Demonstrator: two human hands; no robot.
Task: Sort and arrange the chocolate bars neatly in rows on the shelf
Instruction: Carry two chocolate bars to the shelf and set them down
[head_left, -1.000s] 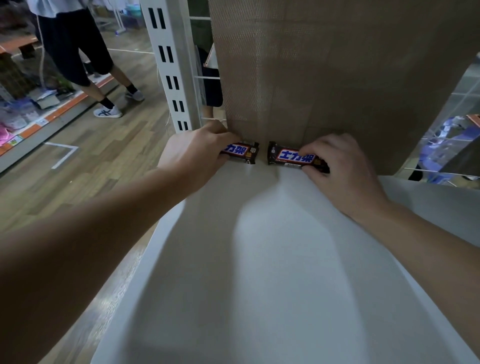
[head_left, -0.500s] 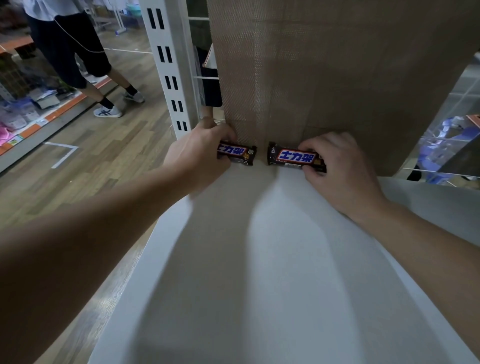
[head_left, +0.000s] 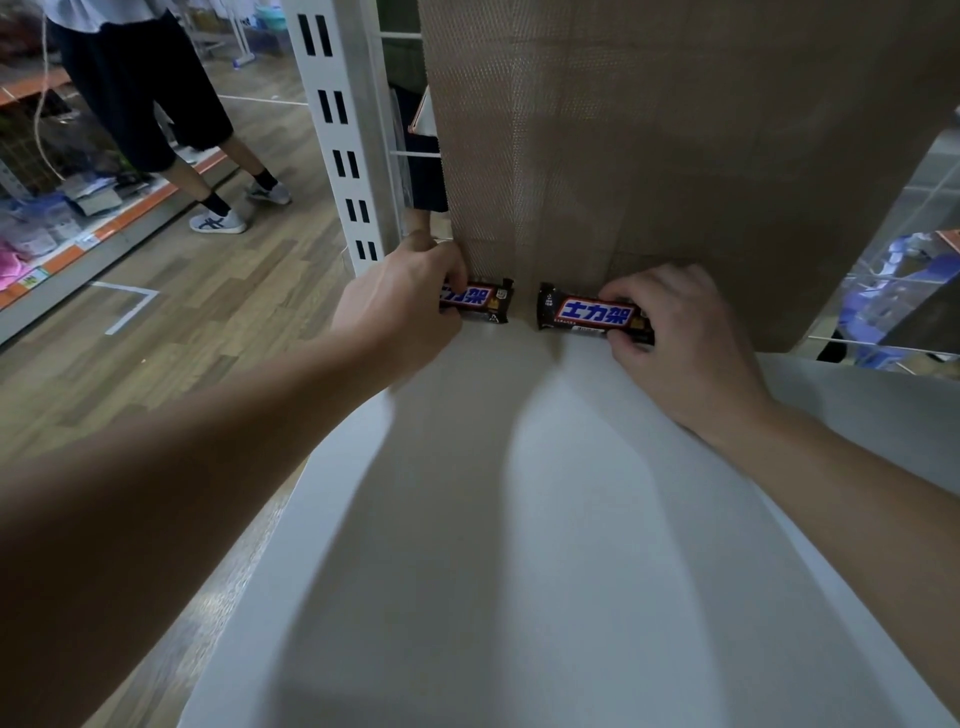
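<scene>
Two dark-wrapped chocolate bars with blue-and-white lettering lie end to end at the back of the white shelf (head_left: 545, 519), against the brown backboard (head_left: 649, 145). My left hand (head_left: 400, 306) grips the left bar (head_left: 483, 301) and covers its left half. My right hand (head_left: 680, 343) pinches the right end of the right bar (head_left: 592, 314). A small gap separates the two bars.
A white slotted upright post (head_left: 337, 124) stands at the shelf's back left corner. Another person's legs (head_left: 171, 130) stand on the wooden floor at the left, beside a low orange-edged shelf (head_left: 78, 244) of goods. Wire racks with blue packages (head_left: 893, 291) lie at the right.
My left hand has shifted its bar slightly left and back toward the backboard. The right hand and its bar have stayed nearly still.
</scene>
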